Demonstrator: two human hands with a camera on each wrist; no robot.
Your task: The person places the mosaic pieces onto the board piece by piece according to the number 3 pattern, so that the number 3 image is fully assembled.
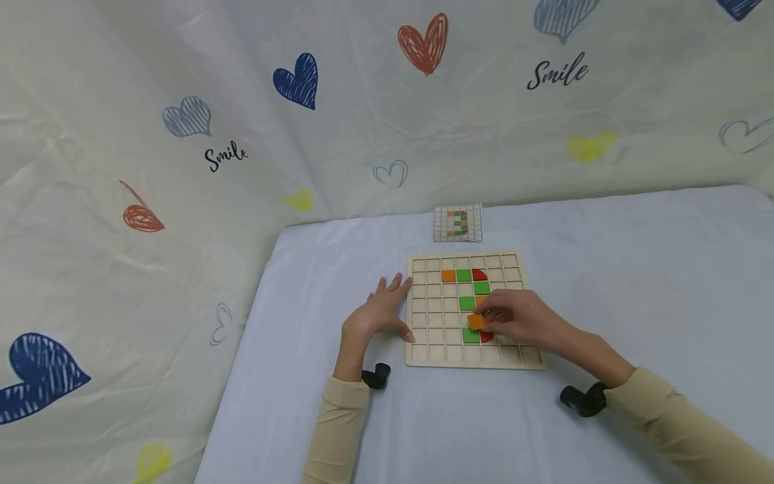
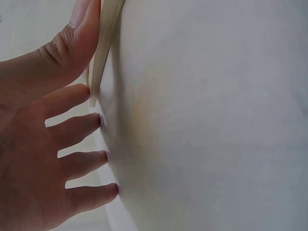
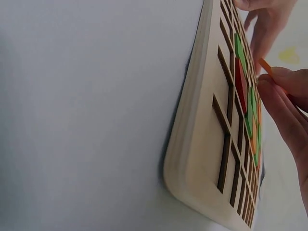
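Observation:
A wooden grid board [image 1: 435, 353] lies on the table with green, orange and red tiles set in some of its squares. My right hand [image 1: 525, 314] pinches an orange square tile [image 1: 476, 322] between thumb and fingers, tilted just above the lower middle squares. Below that tile sit a green tile [image 1: 470, 335] and a red tile [image 1: 486, 337], the red one partly hidden by my fingers. Along the board's left edge rests my left hand [image 1: 382, 311], fingers spread, thumb and index finger touching the rim. In the left wrist view the thumb lies against the board's side [image 2: 107, 48].
Behind the board lies a printed card [image 1: 458, 224] showing a grid with coloured squares. White cloth covers the table [image 1: 635, 282], and a heart-patterned sheet [image 1: 351, 121] hangs behind it. Black devices [image 1: 583, 400] sit at both wrists.

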